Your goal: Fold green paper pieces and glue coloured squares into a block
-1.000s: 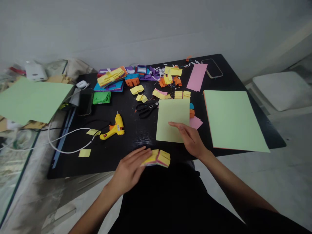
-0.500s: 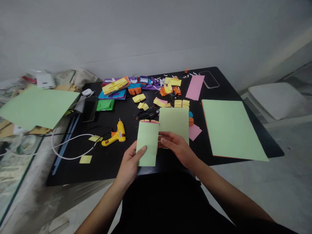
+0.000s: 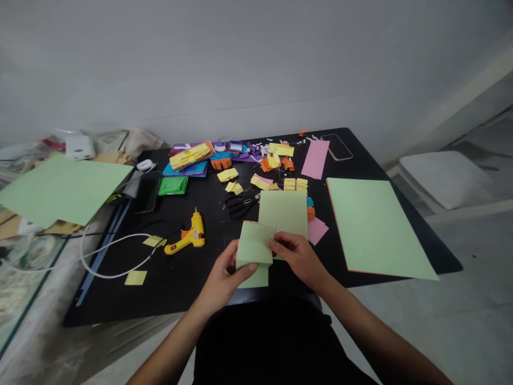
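Note:
Between both hands is a light green paper [image 3: 255, 243], folded over so that a lower part shows beneath the upper flap. My left hand [image 3: 224, 275] grips its left side, thumb on the front near the fold. With thumb and fingertips, my right hand [image 3: 298, 258] pinches the upper right edge. Behind it on the black table [image 3: 208, 283] lies another light green sheet [image 3: 285, 208], partly covered by the right hand. Black-handled scissors [image 3: 241, 205] lie just beyond the held paper. To the left is a yellow hot glue gun [image 3: 188, 234].
Large light green sheets [image 3: 377, 224] lie at the right and a green sheet [image 3: 68, 187] at the far left. Paper scraps [image 3: 276, 158] and folded bundles [image 3: 190, 156] line the back. A white cable [image 3: 116, 276] loops at left; phones [image 3: 147, 192] lie near the edges.
The green paper, flat and upright before, is now folded over in front. My right hand has moved from beside it to pinch its upper right edge. The view has tilted slightly up.

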### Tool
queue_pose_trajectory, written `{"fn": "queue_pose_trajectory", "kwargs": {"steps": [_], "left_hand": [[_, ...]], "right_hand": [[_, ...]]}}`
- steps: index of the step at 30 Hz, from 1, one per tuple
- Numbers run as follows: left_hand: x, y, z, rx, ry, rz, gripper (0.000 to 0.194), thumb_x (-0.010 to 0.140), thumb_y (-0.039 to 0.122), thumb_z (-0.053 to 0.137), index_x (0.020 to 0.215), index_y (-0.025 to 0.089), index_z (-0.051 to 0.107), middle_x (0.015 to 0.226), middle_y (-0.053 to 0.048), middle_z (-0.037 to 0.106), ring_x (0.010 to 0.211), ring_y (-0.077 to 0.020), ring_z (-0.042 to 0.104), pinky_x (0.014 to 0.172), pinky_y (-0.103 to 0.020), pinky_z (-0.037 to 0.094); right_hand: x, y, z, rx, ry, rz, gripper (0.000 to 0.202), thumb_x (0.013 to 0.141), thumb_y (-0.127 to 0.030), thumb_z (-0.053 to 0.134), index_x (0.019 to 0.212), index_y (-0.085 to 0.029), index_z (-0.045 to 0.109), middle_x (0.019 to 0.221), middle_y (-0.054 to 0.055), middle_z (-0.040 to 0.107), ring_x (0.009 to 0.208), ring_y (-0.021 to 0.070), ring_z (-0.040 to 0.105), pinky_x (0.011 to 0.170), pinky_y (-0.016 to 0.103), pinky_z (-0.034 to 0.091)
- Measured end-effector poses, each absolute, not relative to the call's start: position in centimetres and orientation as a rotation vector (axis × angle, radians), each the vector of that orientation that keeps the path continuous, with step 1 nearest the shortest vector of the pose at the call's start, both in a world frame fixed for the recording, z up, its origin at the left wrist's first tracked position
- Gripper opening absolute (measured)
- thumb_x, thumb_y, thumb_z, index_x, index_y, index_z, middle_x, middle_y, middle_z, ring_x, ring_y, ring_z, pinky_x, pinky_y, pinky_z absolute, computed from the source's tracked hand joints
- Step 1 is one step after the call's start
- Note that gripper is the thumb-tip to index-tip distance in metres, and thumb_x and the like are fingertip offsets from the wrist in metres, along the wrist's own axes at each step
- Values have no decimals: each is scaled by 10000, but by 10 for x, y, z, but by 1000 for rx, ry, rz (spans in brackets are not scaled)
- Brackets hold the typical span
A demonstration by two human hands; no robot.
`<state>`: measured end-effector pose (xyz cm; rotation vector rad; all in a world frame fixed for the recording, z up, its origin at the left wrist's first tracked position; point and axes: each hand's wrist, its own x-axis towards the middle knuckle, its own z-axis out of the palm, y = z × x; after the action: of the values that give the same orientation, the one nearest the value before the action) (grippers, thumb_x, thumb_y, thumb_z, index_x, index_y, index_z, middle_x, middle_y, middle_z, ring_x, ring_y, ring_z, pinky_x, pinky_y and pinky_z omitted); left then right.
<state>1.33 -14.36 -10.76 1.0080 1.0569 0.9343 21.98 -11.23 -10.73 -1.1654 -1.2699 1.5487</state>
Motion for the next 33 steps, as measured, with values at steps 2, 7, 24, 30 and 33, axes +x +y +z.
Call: {"fn": "queue_pose_trajectory", "kwargs": {"steps": [2,7,24,30,33], "left_hand": [[17,-144,-108,979,1034,938,437,838,451,865,1164,201,717,961,-37,748,830,-179,675,753,-257,534],[18,-136,-109,978,1085,917,413,917,543,767,1129,197,690,895,-30,741,739,-179,678,685,-271,551],[35,17,-115,2709,1479,555,491,939,28,560,1410,120,662,1576,-234,567,1512,-373,510,1270,-583,387],[14,-19,-106,2308,1295,970,264,1054,190,502,1199,167,722,1187,-135,779,1124,-260,740,1006,-416,594],[10,-37,-106,1933,1186,1070,259,1086,341,520,1130,186,723,965,-69,799,885,-192,758,861,-325,601]], "right_hand": [[224,-113,-106,-1194,-1350,1481,360,898,-541,773,750,-217,717,732,5,679,708,188,622,720,345,546],[243,-106,-115,-1352,-1484,1165,312,931,-516,728,1029,-223,770,948,77,782,870,260,722,838,433,593],[286,-73,-139,-1784,-1298,717,486,776,-433,673,1185,-172,664,889,96,762,817,300,726,847,486,575],[309,-88,-94,-1565,-1068,1165,332,790,-509,806,929,-214,742,907,62,787,782,237,711,717,365,561],[304,-82,-70,-1333,-868,1328,298,751,-446,881,920,-236,754,932,35,796,818,215,732,757,332,574]]}}
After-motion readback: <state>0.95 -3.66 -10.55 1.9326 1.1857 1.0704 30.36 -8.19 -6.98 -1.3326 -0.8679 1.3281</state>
